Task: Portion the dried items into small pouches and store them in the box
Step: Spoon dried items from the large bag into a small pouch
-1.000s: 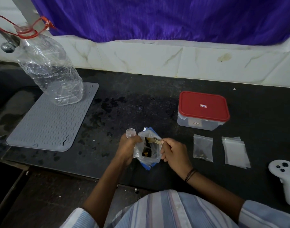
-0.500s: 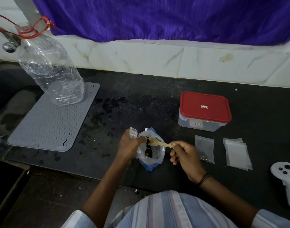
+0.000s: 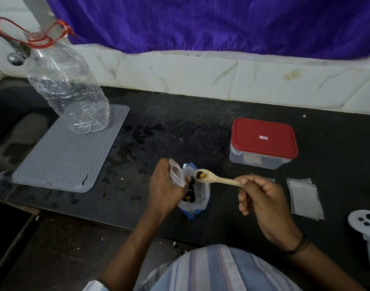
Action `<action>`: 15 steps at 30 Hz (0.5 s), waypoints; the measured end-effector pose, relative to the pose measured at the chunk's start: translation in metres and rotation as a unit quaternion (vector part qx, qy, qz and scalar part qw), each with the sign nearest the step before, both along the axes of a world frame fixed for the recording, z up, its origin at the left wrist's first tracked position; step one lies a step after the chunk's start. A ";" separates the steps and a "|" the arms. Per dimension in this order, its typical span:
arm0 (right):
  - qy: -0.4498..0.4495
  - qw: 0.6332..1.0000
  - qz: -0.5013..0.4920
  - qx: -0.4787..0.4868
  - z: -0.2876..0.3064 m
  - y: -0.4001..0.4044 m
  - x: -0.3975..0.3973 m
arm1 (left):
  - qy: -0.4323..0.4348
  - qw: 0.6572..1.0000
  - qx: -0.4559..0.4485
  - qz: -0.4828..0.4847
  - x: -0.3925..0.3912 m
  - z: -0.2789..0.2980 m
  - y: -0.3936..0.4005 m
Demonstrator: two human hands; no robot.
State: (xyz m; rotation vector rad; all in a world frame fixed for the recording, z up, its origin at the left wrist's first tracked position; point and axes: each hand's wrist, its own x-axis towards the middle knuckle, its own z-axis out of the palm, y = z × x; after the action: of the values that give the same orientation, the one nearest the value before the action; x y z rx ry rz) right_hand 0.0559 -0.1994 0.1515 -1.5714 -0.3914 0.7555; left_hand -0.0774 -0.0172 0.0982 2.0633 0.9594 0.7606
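My left hand grips a small clear pouch and steadies the clear-and-blue bag of dried items on the black counter. My right hand holds a beige spoon by its handle. The spoon's bowl sits level just above the bag's mouth, next to the pouch, with a few dark and yellow dried pieces in it. The storage box with a red lid stands shut behind my right hand. Several empty pouches lie flat to its right; another pouch is mostly hidden behind my right hand.
A large clear plastic bottle stands on a grey ribbed mat at the left, under a tap. A white controller lies at the right edge. The counter's front edge runs just before my body; a purple curtain hangs above the tiled backsplash.
My right hand has drawn the spoon up out of the bag, loaded with dried pieces, and moved right. My left hand still holds the pouch beside the bag.
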 end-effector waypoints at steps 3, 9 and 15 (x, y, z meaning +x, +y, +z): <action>-0.011 0.999 0.001 0.030 0.019 0.004 -0.002 | 0.015 0.999 0.027 -0.035 0.002 0.000 -0.003; -0.126 0.991 0.046 0.010 0.025 0.014 -0.011 | 0.011 0.992 0.112 -0.049 0.007 0.003 -0.009; -0.615 0.765 0.189 -0.031 0.023 0.019 -0.020 | 0.007 0.987 0.136 -0.087 0.007 -0.005 -0.015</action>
State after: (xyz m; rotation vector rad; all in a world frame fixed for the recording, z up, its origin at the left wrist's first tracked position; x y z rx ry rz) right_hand 0.0355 -0.1806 0.1748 -1.9049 -1.6936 -0.1207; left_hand -0.0702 -0.0321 0.0928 2.3536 0.7020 0.8215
